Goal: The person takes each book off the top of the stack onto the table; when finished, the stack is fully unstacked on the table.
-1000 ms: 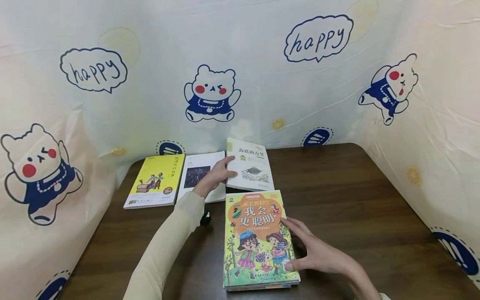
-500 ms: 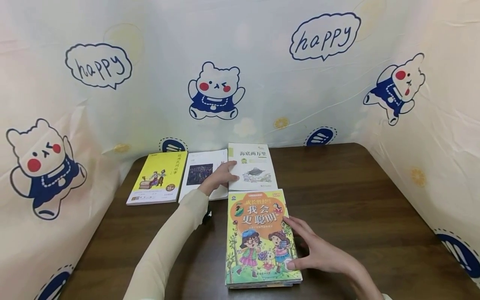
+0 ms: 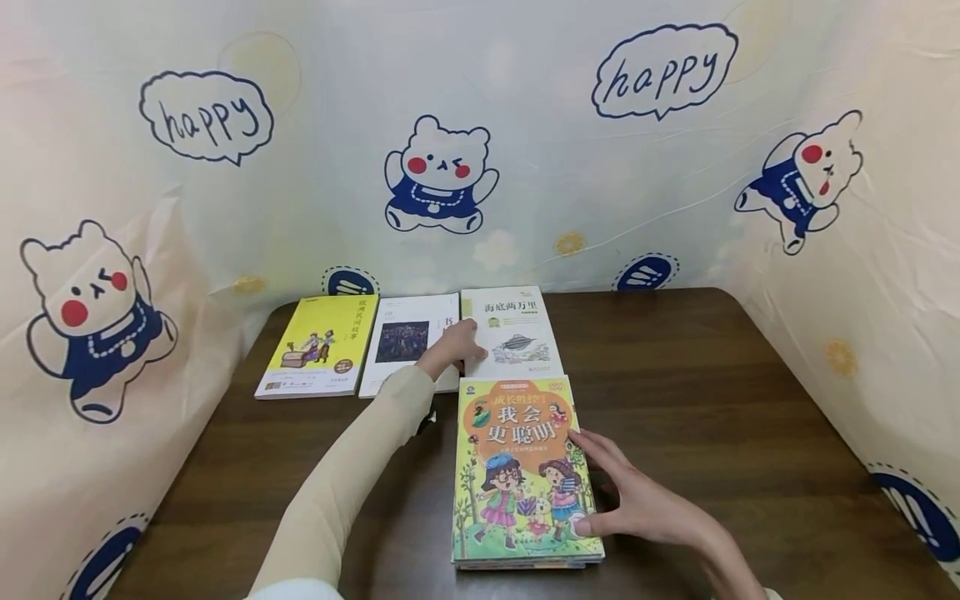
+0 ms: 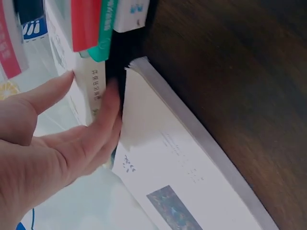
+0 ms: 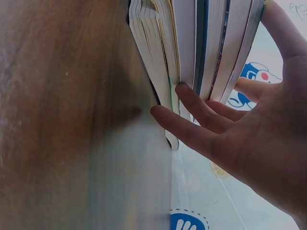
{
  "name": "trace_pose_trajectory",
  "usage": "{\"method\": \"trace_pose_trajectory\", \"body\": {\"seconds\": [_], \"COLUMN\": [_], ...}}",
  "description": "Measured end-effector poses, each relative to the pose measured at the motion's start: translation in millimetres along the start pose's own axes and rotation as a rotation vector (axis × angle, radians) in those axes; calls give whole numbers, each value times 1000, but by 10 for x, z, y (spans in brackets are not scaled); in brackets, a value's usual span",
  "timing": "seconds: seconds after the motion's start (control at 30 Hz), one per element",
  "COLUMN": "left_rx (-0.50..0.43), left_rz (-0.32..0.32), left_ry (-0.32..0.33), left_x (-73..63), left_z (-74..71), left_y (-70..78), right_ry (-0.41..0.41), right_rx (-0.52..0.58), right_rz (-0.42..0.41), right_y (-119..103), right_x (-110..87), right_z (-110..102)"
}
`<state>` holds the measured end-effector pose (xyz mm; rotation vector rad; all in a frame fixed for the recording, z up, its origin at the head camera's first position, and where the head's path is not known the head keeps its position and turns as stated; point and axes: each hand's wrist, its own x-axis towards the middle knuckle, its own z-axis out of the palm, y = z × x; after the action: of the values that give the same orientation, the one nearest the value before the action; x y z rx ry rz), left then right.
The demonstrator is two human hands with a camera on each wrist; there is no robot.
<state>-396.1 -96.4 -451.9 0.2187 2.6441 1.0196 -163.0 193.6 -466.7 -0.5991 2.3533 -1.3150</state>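
Note:
At the back of the table, my left hand (image 3: 450, 350) touches the left edge of a white book with a ship drawing (image 3: 517, 337). In the left wrist view, its fingers reach into the narrow gap along that book's spine (image 4: 97, 84), and the thumb touches the book's edge. Nearer to me lies a stack of books (image 3: 525, 475), its top cover showing two cartoon children. My right hand (image 3: 637, 500) rests along the stack's right side, fingers extended. In the right wrist view, those fingertips lie against the page edges (image 5: 192, 52).
Left of the ship book lie a white book with a dark picture (image 3: 405, 342) and a yellow book (image 3: 318, 346), side by side. The brown wooden table (image 3: 675, 358) extends to the right. A printed cloth (image 3: 525, 167) hangs behind and at the sides.
The ship book has come down and straightened from a tilt, now flush beside the white book with the dark picture. My left hand stays at its edge. My right hand keeps its place.

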Motion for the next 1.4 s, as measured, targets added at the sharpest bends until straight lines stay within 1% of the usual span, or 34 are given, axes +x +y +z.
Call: {"method": "trace_pose_trajectory", "body": {"seconds": [0.07, 0.13, 0.33, 0.43, 0.5, 0.6, 0.67, 0.73, 0.83, 0.9, 0.97, 1.07, 1.13, 1.2, 1.3, 1.33, 1.4], "left_rx": [14, 31, 35, 55, 69, 75, 66, 56, 61, 73, 85, 84, 55, 14, -47, -65, -82], "left_rz": [-11, -5, 47, 73, 96, 146, 182, 216, 259, 288, 320, 360, 377, 369, 333, 320, 292], "left_ry": [21, 46, 125, 170, 220, 290, 308, 293, 251, 234, 234, 230, 196, 141, 65, 45, 28], "left_x": [0, 3, -2, -26, -45, -83, -131, -206, -360, -479, -607, -802, -947, -1090, -1319, -1397, -1549], "left_z": [-3, -13, -38, -36, -42, -81, -122, -158, -186, -193, -209, -232, -245, -246, -236, -229, -206], "left_y": [18, 22, 20, 24, 23, 51, 93, 143, 224, 274, 326, 360, 360, 332, 263, 227, 138], "right_ry": [0, 0, 2, 3, 2, 1, 3, 7, 19, 25, 27, 25, 26, 32, 40, 42, 43], "right_rx": [-7, -8, -2, -3, 2, 6, 5, 1, -7, -14, -21, -27, -27, -31, -45, -54, -72], "right_rz": [5, 3, -6, -2, 1, 3, -4, -15, -30, -31, -32, -36, -37, -35, -26, -21, -15], "right_y": [8, 16, 19, 15, 13, 8, 2, -3, -3, 5, 11, 23, 28, 30, 26, 25, 18], "right_x": [4, 5, 2, 6, 10, 15, 17, 16, 12, 9, 7, 7, 7, 6, 3, 3, 3], "right_z": [4, 6, 1, -1, 6, 17, 22, 22, 13, 9, 1, -2, -2, -4, -11, -12, -13]}}
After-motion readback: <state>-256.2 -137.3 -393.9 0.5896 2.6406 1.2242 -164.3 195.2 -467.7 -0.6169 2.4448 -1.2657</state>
